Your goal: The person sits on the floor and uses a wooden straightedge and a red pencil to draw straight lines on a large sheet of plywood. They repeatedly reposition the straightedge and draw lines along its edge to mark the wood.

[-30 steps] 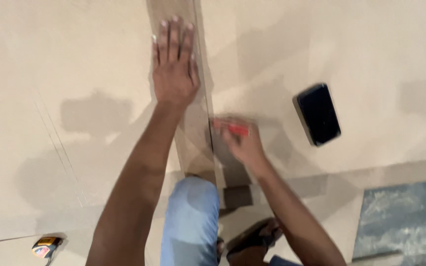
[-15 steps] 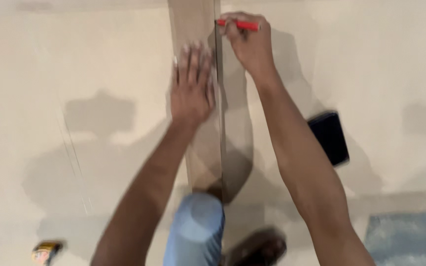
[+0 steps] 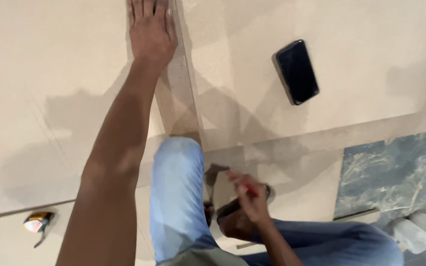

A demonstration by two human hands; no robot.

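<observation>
While the left hand (image 3: 150, 30) lies flat, fingers spread, on the wooden strip (image 3: 177, 93), press firmly; the right hand (image 3: 253, 201) pinches a red pencil (image 3: 242, 184); keep it upright.

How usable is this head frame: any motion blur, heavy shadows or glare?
Head view: soft all over, with motion blur strongest on the right hand and its red pencil; left hand cropped by the top edge; overlapping grey shadows on the beige board; faint sheen on the dark phone, no strong glare.

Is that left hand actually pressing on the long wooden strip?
Touching. The head view shows the left hand lying flat on the wooden strip, with no gap visible.
</observation>
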